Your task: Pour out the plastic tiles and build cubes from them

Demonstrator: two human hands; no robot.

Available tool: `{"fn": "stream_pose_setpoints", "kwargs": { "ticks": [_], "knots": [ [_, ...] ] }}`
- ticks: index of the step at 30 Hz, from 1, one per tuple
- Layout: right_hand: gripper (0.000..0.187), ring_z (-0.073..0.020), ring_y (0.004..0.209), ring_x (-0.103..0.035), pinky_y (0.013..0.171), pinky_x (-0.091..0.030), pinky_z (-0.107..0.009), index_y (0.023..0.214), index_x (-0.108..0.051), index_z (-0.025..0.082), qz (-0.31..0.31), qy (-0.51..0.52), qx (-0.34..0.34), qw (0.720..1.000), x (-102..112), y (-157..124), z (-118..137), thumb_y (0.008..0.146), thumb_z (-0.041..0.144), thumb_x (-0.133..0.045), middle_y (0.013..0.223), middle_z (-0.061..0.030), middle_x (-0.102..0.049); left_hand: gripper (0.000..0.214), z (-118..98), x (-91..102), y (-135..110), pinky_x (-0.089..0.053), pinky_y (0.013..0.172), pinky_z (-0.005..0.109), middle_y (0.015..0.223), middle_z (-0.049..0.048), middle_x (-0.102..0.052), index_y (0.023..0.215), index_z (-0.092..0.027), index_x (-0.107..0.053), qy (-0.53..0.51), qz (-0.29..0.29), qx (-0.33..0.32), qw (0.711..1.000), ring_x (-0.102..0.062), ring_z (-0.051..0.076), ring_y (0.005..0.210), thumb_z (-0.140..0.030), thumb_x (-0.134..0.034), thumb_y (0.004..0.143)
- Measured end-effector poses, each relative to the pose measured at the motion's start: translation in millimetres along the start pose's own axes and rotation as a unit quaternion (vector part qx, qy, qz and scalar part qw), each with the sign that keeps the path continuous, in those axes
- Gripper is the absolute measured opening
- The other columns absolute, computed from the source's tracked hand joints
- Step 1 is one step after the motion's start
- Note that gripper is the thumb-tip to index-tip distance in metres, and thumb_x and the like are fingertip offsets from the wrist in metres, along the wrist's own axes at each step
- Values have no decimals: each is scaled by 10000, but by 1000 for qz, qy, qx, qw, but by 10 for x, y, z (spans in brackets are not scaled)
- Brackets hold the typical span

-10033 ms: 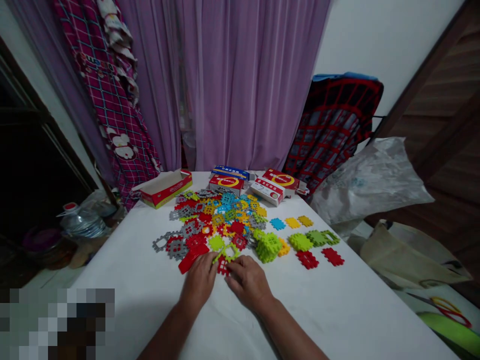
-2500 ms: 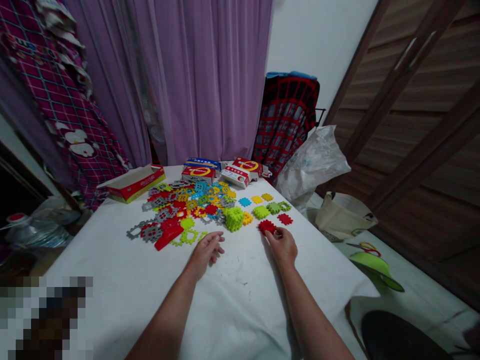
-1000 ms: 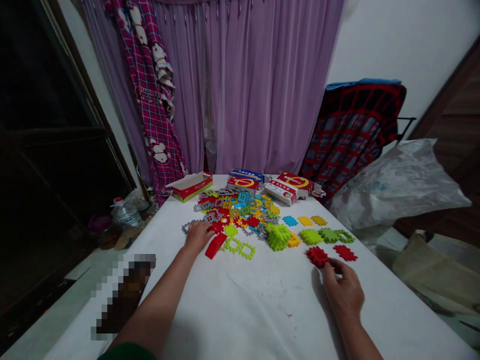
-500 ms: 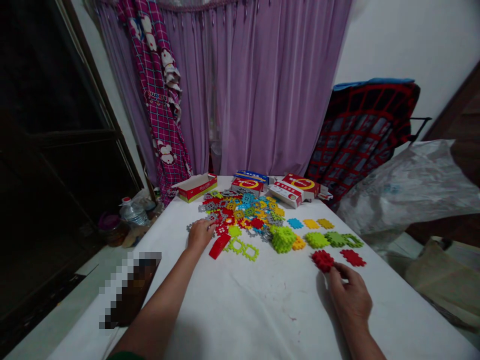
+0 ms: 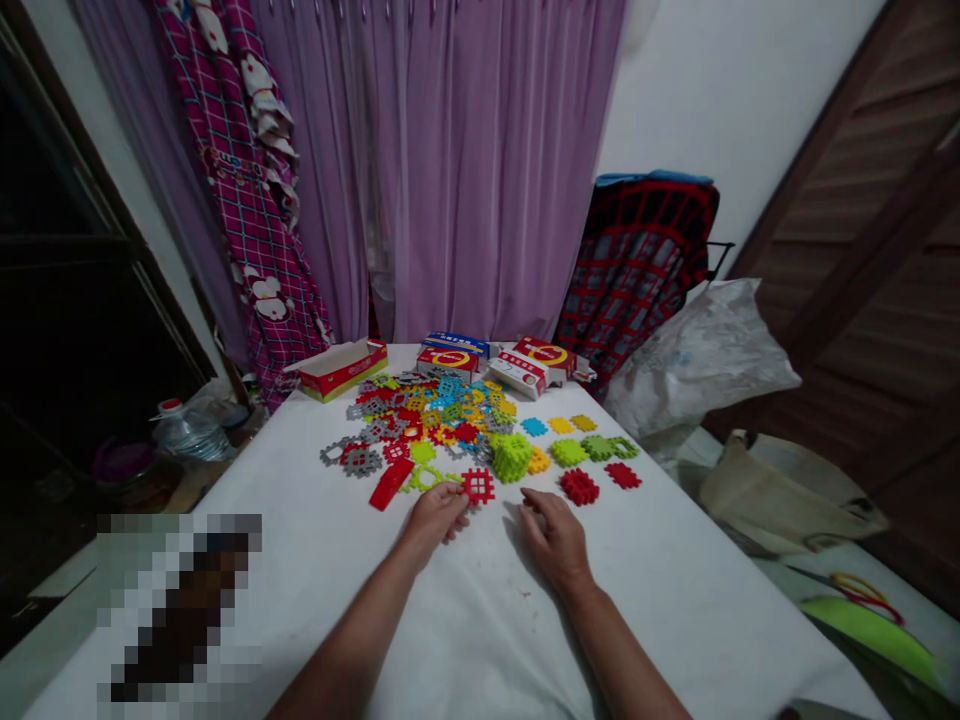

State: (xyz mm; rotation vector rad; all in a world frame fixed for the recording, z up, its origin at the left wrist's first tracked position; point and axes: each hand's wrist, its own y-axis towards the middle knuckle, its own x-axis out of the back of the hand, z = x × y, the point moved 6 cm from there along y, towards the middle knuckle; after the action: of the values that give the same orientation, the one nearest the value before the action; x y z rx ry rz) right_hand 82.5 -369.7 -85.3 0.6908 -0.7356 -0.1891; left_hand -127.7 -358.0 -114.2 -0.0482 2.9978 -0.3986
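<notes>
Head view: a table under a white cloth, both hands over its near half.
Left hand: thumb and fingers pinched together on the left edge of a red toothed square plastic piece with a four-pane window; whether that piece is off the cloth, I cannot tell.
Right hand: partly open, fingers loosely bent, no piece visible in it; the thick red toothed plastic stack lies just beyond, apart from the fingers.
Beside the left hand: lime-green toothed square frames and a smooth, long red plastic piece.
Middle: a lime-green toothed plastic cube, at the right edge of a mixed-colour heap of toothed pieces.
Right rows: a flat red toothed piece beside the stack; green, then blue and yellow pieces farther back.
Far edge: an open red-and-green cardboard box, left of other printed cartons.
</notes>
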Motion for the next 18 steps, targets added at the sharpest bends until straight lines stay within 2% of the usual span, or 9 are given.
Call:
{"fn": "stream_pose_setpoints", "kwargs": {
  "ticks": [3, 6, 11, 18],
  "knots": [
    [303, -206, 900, -656, 802, -548, -349, 1148, -663, 228, 28, 6, 42, 999, -47, -10, 97, 878, 328, -570, 970, -81, -714, 373, -21, -70, -9, -273, 375, 161, 673, -1, -666, 889, -152, -635, 29, 35, -10, 999, -549, 78, 489, -406, -767, 651],
    [331, -215, 941, -649, 822, -548, -352, 1170, -658, 222, 44, -1, 60, 997, -69, -26, 127, 862, 332, -607, 1030, -97, -707, 359, -42, -101, -13, -273, 371, 165, 688, 1, -663, 928, -137, -671, 46, 52, -20, 997, -537, 72, 481, -383, -744, 677],
    [254, -206, 902, -649, 794, -541, -333, 1080, -686, 230, 48, -15, 73, 996, -88, -47, 142, 862, 333, -607, 978, -84, -710, 343, -37, -113, -5, -252, 366, 163, 719, 13, -677, 977, -144, -696, 48, 47, -18, 998, -536, 71, 480, -340, -733, 698],
    [130, -176, 780, -634, 706, -501, -281, 926, -686, 232, 52, -27, 87, 994, -82, -35, 209, 873, 298, -587, 826, -44, -699, 475, -18, -236, 3, -252, 369, 145, 741, 3, -672, 1155, -185, -659, 36, 67, -10, 997, -575, 78, 518, -333, -724, 708]
  ]
}}
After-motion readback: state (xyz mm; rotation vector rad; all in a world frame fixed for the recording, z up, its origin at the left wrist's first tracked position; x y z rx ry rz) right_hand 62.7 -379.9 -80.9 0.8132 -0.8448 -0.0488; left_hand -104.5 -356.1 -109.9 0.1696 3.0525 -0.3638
